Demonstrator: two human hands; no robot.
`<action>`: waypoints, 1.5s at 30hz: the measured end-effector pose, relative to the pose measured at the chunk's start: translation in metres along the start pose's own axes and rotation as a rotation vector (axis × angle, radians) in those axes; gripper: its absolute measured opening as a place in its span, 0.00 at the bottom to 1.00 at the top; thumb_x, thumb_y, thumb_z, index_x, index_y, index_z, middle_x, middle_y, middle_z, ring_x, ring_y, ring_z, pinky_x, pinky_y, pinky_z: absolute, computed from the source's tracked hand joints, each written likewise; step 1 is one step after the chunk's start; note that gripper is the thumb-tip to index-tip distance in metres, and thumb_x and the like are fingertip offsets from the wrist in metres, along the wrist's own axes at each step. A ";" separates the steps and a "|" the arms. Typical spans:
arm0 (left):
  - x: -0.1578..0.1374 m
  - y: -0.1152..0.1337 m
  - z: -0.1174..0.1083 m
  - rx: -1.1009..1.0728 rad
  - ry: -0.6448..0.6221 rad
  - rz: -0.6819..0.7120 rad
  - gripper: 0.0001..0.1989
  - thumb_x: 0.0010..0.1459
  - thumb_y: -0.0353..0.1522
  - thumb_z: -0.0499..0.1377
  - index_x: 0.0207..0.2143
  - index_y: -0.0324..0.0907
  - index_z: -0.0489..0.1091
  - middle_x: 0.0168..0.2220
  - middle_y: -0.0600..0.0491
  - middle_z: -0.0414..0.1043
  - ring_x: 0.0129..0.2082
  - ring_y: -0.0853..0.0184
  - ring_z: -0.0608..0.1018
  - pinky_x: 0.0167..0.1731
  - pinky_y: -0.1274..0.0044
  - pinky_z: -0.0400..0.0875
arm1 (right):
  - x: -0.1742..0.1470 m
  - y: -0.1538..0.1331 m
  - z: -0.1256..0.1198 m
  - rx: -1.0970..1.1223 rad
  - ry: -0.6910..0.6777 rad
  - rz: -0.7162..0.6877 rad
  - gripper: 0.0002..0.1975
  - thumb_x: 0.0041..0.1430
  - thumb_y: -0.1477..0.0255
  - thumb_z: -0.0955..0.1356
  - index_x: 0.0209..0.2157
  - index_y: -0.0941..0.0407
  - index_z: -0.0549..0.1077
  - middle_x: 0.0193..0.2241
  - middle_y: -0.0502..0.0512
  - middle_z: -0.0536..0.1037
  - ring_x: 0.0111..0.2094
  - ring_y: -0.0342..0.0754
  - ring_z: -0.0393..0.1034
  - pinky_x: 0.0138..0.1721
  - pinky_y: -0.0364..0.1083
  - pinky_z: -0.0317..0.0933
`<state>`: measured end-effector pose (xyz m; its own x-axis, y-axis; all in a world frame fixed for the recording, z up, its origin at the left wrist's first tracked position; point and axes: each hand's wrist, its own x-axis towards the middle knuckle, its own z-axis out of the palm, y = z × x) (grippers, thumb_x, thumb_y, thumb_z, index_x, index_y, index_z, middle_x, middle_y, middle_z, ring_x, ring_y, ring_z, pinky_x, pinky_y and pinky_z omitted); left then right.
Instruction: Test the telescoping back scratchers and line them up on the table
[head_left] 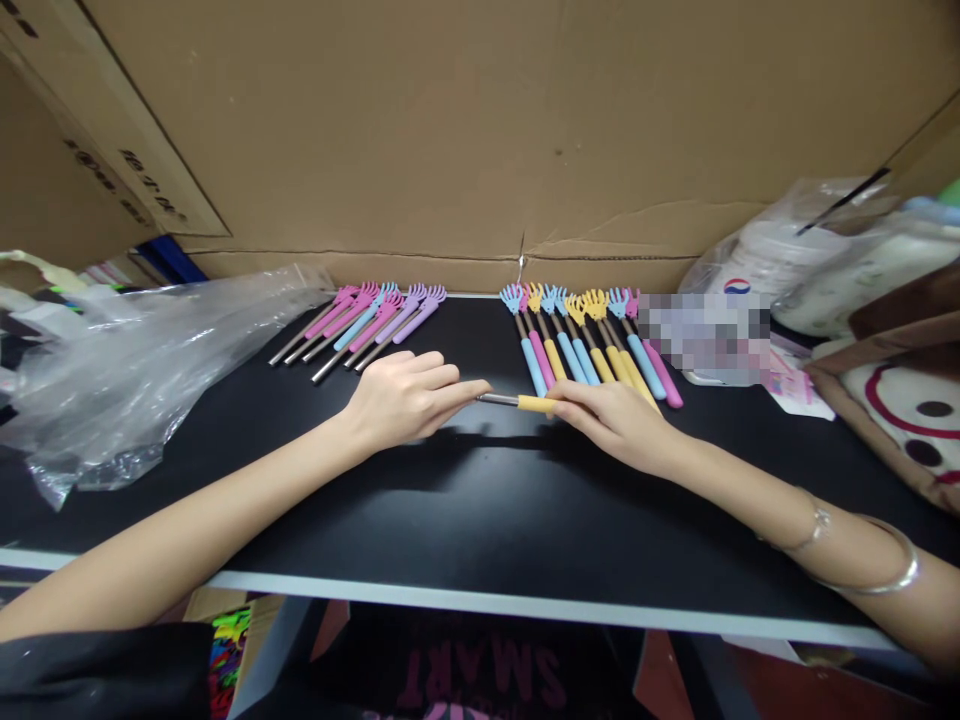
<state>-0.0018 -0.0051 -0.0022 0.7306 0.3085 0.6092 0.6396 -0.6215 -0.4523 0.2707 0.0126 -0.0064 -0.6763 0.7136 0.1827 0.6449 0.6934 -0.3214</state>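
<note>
A back scratcher with a yellow handle sleeve (535, 404) and a metal rod is held level above the black table. My left hand (409, 398) is closed, pinching the rod's left end. At the other end, my right hand (611, 420) has its fingers closed on the yellow sleeve. Whatever lies inside either hand is hidden. Behind my left hand lie several back scratchers (367, 322) with pink, blue and purple claw heads, their bare rods toward me. Beyond my right hand is a row of back scratchers (574, 350) with blue, yellow and pink handles toward me.
A clear plastic bag (172, 360) covers the table's left side. Cardboard (420, 130) stands along the back. To the right are a bagged white tub (780, 250) and a bag with a cartoon face (907, 400). The table's pale front edge (465, 592) runs below my forearms.
</note>
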 end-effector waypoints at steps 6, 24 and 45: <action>0.001 0.003 0.002 -0.019 -0.134 -0.136 0.11 0.64 0.37 0.52 0.44 0.49 0.73 0.24 0.57 0.70 0.28 0.70 0.69 0.23 0.76 0.53 | 0.002 0.000 0.000 -0.014 0.043 0.056 0.17 0.64 0.58 0.56 0.33 0.54 0.69 0.19 0.47 0.70 0.20 0.41 0.61 0.25 0.41 0.48; 0.002 -0.022 -0.003 -0.531 -0.416 -0.623 0.15 0.60 0.46 0.52 0.40 0.47 0.70 0.32 0.58 0.75 0.27 0.72 0.74 0.26 0.82 0.58 | 0.006 0.008 -0.009 0.049 0.254 0.113 0.13 0.55 0.60 0.66 0.34 0.55 0.72 0.21 0.48 0.74 0.20 0.40 0.62 0.25 0.41 0.52; 0.000 -0.023 0.007 -1.046 -0.315 -0.831 0.14 0.57 0.42 0.57 0.37 0.39 0.67 0.24 0.56 0.72 0.25 0.71 0.75 0.29 0.80 0.67 | 0.012 0.011 -0.003 0.803 0.322 0.299 0.15 0.47 0.62 0.73 0.27 0.56 0.66 0.21 0.50 0.76 0.14 0.35 0.60 0.12 0.38 0.53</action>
<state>-0.0149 0.0143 0.0029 0.3371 0.9151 0.2213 0.5374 -0.3800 0.7529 0.2708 0.0288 -0.0045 -0.3113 0.9292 0.1991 0.2543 0.2833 -0.9247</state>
